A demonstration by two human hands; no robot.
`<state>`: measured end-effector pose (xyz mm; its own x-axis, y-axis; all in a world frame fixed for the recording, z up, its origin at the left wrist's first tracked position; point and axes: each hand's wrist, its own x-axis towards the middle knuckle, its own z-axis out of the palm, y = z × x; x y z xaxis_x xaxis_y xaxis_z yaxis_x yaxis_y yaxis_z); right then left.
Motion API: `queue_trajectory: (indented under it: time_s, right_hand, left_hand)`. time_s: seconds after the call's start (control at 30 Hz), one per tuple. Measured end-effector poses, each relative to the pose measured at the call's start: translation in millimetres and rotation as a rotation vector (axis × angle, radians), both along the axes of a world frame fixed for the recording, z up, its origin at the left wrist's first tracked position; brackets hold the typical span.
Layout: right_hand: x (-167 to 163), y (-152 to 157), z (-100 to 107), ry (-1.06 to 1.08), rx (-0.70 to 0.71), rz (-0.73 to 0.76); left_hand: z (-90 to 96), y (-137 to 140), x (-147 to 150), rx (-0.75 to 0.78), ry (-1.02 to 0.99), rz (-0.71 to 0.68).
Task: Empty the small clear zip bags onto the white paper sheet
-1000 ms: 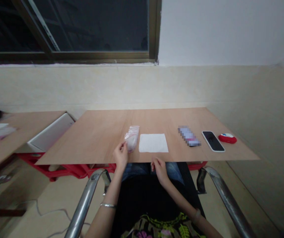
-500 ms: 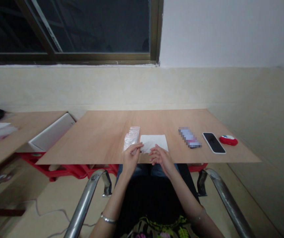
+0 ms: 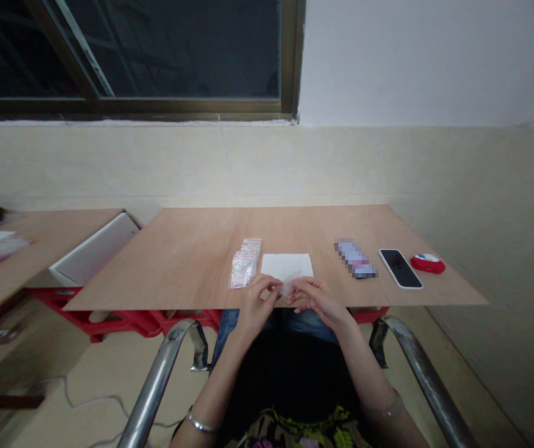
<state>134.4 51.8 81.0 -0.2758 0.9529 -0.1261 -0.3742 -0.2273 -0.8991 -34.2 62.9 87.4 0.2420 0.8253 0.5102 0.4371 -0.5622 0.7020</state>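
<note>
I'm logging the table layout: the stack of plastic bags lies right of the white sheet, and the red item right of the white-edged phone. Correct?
Not quite: the stack of plastic bags lies left of the white sheet, as the head view shows. The red item is indeed right of the white-edged phone.

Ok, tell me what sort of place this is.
Probably a simple indoor workroom, though possibly a room at home: a wood-topped table bearing small clear bags, a second table to its left, and a window.
</note>
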Motion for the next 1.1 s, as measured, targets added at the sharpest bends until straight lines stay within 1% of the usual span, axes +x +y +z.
queue_trajectory:
  time_s: [0.13,0.23,0.43,0.53,0.63,0.7,0.77,0.9,1.1]
  right_hand:
    - [4.0,-2.1,3.8,-0.010,0.007,0.028]
    - [6.1,-3.6,6.2,-0.013,0.023,0.034]
    - [7.5,-4.6,8.4,-0.062,0.049,-0.005]
    - [6.3,-4.2,8.4,-0.060,0.041,-0.032]
    - [4.4,-4.7,8.2,-0.052,0.031,-0.044]
    - [3.5,-5.7,8.5,-0.041,0.050,-0.028]
    - [3.4,-7.1,9.4,-0.032,0.084,0.005]
    - [4.9,-9.5,11.7,-0.036,0.117,0.056]
    - [5.6,-10.7,12.8,-0.054,0.105,0.044]
  left_hand:
    - [3.6,-3.7,1.2,-0.024,0.003,0.020]
    - [7.8,-5.3,2.7,-0.047,0.025,0.000]
    - [19.7,-11.4,7.7,-0.081,-0.027,-0.142]
    - [22.6,-16.3,9.7,-0.140,-0.081,-0.194]
    - [21.8,-18.4,11.1,-0.261,-0.145,-0.184]
    - [21.0,-17.7,11.7,-0.345,-0.208,-0.170]
    - [21.6,-16.4,11.8,-0.390,-0.245,-0.157]
    - [26.5,-15.7,10.9,-0.400,-0.214,-0.133]
    - [27.3,-16.9,8.0,-0.408,-0.190,-0.142]
